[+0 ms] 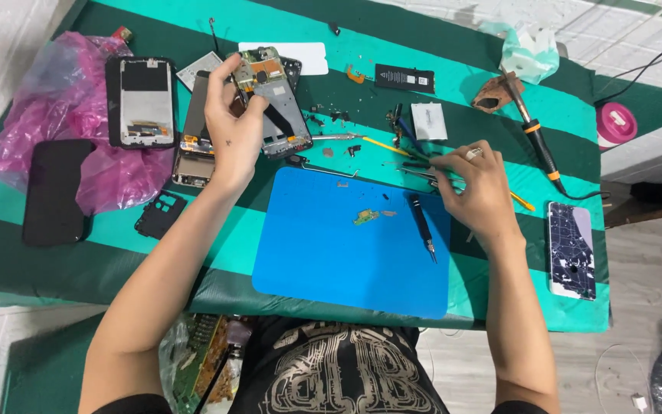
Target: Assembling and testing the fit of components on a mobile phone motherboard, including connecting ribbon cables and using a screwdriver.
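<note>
- Left hand (233,126) grips an opened phone frame (273,100), upper centre; back already off, board exposed.
- Right hand (475,184) pinches tweezers (415,175) at mat (323,261) edge; parts lie scattered, reassembly undone.

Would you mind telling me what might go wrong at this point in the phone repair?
1. The left hand holds the opened phone above the table by one end; it might slip and drop.
2. Small loose parts lie on the blue mat; a forearm could sweep them off.
3. The soldering iron lies near the right hand; if hot, it could burn.
</note>
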